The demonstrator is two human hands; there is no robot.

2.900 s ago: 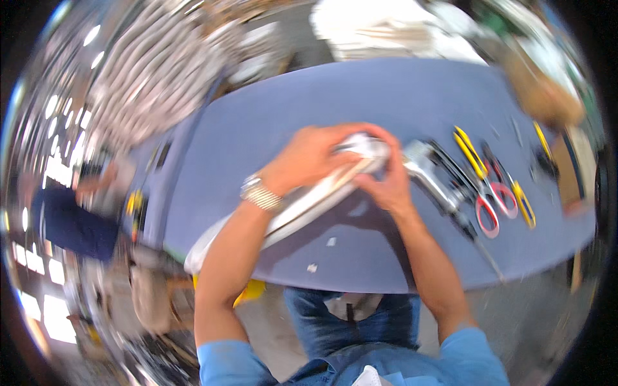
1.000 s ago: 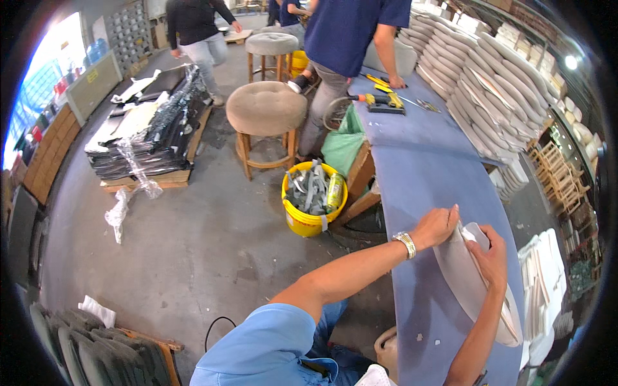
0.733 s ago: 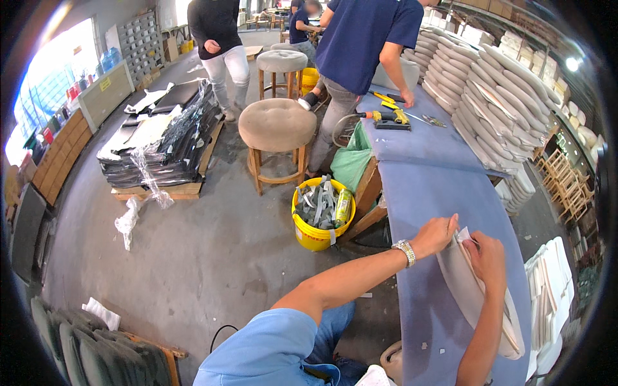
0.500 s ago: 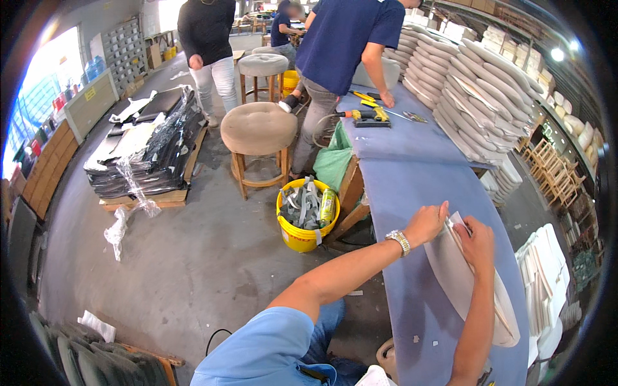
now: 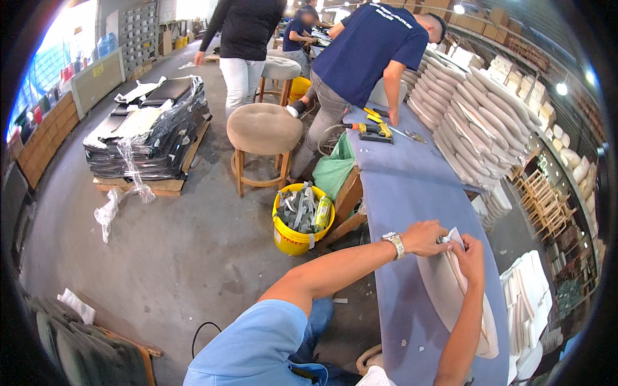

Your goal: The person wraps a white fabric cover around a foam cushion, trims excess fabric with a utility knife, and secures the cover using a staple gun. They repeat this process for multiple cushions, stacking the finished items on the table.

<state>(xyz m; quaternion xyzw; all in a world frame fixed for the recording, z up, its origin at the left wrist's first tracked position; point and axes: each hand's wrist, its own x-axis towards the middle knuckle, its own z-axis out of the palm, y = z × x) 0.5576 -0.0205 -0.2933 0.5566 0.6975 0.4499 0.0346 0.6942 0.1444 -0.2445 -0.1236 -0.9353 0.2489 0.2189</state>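
Observation:
A long beige upholstered pad (image 5: 441, 280) lies on the blue-grey covered table (image 5: 412, 321), its whitish underside edge facing right. At its far end a white fabric flap (image 5: 454, 237) sticks up. My left hand (image 5: 423, 238), with a metal-band watch (image 5: 393, 245) on its wrist, is closed with its fingertips at the pad's far corner, gripping the cover's edge. From the right side my right hand (image 5: 470, 258) pinches the white flap, thumb and fingers closed on it. Both hands are close together, and the exact grip of the left fingertips is partly hidden.
Farther up the table lie a yellow-black power tool (image 5: 374, 132) and hand tools. Stacked beige pads (image 5: 479, 116) line its right side. A yellow bucket of scraps (image 5: 302, 219) stands left, near a tufted stool (image 5: 264, 130). A co-worker in navy (image 5: 367, 55) leans over the table's far end.
My left fingers have come down from above the pad's corner onto its edge beside the flap. The whole view has shifted slightly. The person in black has shifted right in view.

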